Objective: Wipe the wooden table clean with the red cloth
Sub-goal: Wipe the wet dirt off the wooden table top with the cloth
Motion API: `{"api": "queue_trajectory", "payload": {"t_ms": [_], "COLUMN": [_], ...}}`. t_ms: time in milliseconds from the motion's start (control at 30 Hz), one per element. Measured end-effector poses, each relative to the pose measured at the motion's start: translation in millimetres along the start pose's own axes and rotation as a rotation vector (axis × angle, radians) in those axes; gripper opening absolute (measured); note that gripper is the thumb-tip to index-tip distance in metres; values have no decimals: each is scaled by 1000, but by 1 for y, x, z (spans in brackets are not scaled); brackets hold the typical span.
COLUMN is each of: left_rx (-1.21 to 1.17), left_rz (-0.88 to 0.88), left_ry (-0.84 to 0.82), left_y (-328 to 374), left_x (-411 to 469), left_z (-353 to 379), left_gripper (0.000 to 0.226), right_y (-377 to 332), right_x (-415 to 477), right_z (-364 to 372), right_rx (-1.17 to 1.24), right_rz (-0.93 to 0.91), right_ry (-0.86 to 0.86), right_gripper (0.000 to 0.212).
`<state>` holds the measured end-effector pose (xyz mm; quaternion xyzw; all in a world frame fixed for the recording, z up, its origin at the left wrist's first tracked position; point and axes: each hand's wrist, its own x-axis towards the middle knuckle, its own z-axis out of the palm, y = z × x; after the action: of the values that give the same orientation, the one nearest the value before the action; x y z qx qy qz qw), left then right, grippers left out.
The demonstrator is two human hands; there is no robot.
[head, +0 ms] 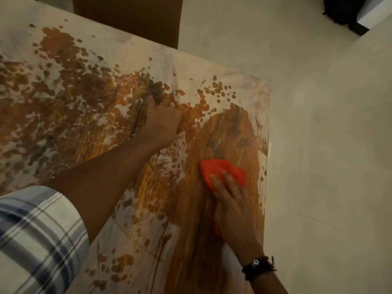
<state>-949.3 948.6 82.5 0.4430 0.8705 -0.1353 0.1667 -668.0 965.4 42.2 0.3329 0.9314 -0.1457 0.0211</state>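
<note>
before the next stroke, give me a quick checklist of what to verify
1. Red cloth under the right hand: ok, fingers lie flat on it.
2. Cloth in contact with the wooden table: ok.
3. Left hand out of the cloth's way: ok, it rests on the table apart from the cloth.
4. Strip near the right edge wiped: ok, bare wood shows there.
5. Whitish film gone from the rest: not ok, it covers much of the surface, broken by brown spots.
6. Cloth clean enough underneath: cannot tell, the underside is hidden.
</note>
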Motion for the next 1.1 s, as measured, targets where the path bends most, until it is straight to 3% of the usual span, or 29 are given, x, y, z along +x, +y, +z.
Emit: {"api": "queue_trajectory", "payload": {"t_ms": [133, 233, 300, 433, 600, 900, 1000, 1100], "left_rx": [-40, -52, -39, -23, 11, -23, 6, 25], "left_rz": [7, -5, -9, -6, -40, -44, -24, -18], "left_ry": [-35, -47, -64, -59, -38, -67, -83, -89], "left_y": [-8, -11, -10, -11, -3, -4, -7, -8], "left_x": [-2, -2, -3, -6, -4, -2, -3, -3], "left_z": [-1, 0, 0, 1, 2, 2, 0, -2], "left_gripper": [65, 63, 73, 73, 61, 71, 71, 74], "right_y": [29, 1, -25, -46, -8, 67, 62, 49], "right_x": [70, 140, 152, 70, -8, 204, 179, 90], "right_z": [-24, -24, -13, 12, 11, -41, -33, -13], "right_rx": [76, 42, 11, 17, 100, 195, 222, 272], "right_rz": [248, 236, 166, 66, 172, 245, 201, 209], "right_ry": [79, 121, 113, 65, 62, 135, 157, 185], "right_gripper": [44, 44, 44, 45, 46, 46, 44, 44]}}
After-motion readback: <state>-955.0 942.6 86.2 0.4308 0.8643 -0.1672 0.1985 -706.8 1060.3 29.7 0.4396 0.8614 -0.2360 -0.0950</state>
